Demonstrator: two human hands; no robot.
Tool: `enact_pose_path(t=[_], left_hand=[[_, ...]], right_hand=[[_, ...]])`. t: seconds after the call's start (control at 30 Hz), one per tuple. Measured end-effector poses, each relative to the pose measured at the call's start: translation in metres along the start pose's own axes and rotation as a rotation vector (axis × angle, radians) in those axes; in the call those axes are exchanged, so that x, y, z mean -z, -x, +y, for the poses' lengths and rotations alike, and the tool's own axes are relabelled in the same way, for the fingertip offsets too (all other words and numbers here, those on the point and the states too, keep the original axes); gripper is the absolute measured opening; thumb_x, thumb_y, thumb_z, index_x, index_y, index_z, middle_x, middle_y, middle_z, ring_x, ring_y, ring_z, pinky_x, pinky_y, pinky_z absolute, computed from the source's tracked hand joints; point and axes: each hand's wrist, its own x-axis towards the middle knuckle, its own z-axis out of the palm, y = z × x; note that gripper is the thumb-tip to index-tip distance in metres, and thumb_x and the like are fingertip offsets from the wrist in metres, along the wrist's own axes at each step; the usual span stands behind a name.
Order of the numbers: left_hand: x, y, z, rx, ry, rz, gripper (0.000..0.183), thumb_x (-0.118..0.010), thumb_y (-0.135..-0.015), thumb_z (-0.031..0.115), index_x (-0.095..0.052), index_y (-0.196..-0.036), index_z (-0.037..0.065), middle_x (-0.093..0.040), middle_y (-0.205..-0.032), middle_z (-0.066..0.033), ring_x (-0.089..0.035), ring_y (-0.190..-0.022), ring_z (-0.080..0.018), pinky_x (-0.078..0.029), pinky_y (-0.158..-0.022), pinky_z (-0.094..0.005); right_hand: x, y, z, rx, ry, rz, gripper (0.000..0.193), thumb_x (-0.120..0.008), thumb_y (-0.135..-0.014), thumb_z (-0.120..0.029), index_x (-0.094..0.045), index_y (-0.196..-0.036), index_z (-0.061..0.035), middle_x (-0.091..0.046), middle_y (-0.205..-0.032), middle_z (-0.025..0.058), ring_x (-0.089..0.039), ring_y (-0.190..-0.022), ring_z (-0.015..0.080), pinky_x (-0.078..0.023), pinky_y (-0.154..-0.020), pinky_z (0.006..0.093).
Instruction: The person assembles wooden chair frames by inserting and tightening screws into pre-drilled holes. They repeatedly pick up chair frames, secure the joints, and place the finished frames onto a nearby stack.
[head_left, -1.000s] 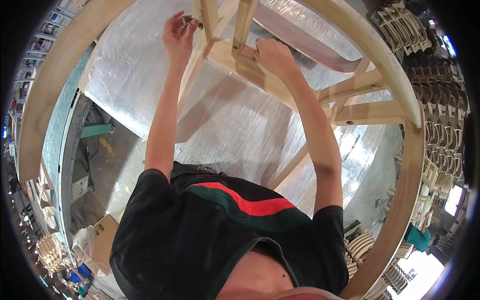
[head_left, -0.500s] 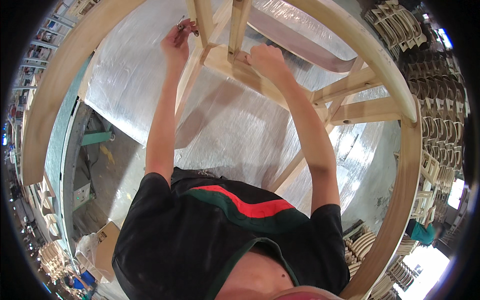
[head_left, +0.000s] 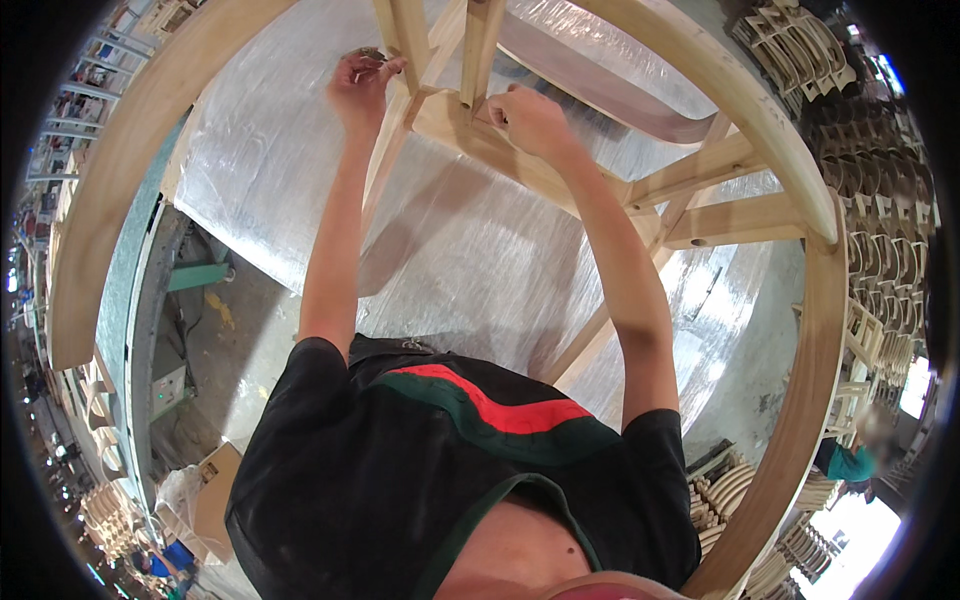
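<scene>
A pale wooden chair frame [head_left: 500, 160] spans the upper part of the view, with a curved top rail and several joined bars. My left hand [head_left: 358, 88] is raised beside the left upright bar [head_left: 404, 45], fingers closed on small dark metal pieces that look like screws or bolts. Its fingertips reach the bar's left side. My right hand [head_left: 530, 118] is by the middle upright bar [head_left: 480, 50], just above the flat cross rail. Thumb and index finger are pinched together near the joint; what they hold, if anything, is too small to make out.
Clear plastic film [head_left: 480, 250] covers the surface under the frame. A green-grey bench [head_left: 125, 260] runs along the left, with a cardboard box [head_left: 215, 490] below. Curved wooden parts [head_left: 885, 230] are stacked at right, where another person [head_left: 850, 460] in a teal top works.
My left hand has moved slightly right, up to the left upright, and its fingers have shifted around the metal pieces. The right hand has turned a little, its thumb and index finger now more visible.
</scene>
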Motion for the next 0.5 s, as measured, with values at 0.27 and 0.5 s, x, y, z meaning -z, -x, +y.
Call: enact_pose_path(t=[0.27, 0.5], left_hand=[[0.0, 0.001, -0.003, 0.174, -0.059, 0.027, 0.009, -0.067, -0.077, -0.009, -0.062, -0.084, -0.006, -0.066, -0.09, -0.013, -0.062, -0.075, -0.0117, -0.051, -0.07, -0.0241], [-0.016, 0.015, 0.013, 0.031, 0.268, 0.152, 0.005, -0.066, -0.08, -0.005, -0.064, -0.084, -0.004, -0.067, -0.084, -0.0087, -0.061, -0.078, -0.0108, -0.049, -0.071, -0.0245]], right_hand=[[0.005, 0.001, 0.002, 0.03, -0.1, 0.087, 0.017, -0.056, -0.085, -0.015, -0.054, -0.095, -0.0013, -0.056, -0.094, 0.0173, -0.056, -0.092, 0.0331, -0.045, -0.079, 0.0385], [0.094, 0.04, -0.036, 0.154, -0.45, 0.127, 0.01, -0.061, -0.079, -0.004, -0.057, -0.083, 0.0042, -0.06, -0.077, 0.0166, -0.059, -0.071, 0.0284, -0.046, -0.067, 0.0349]])
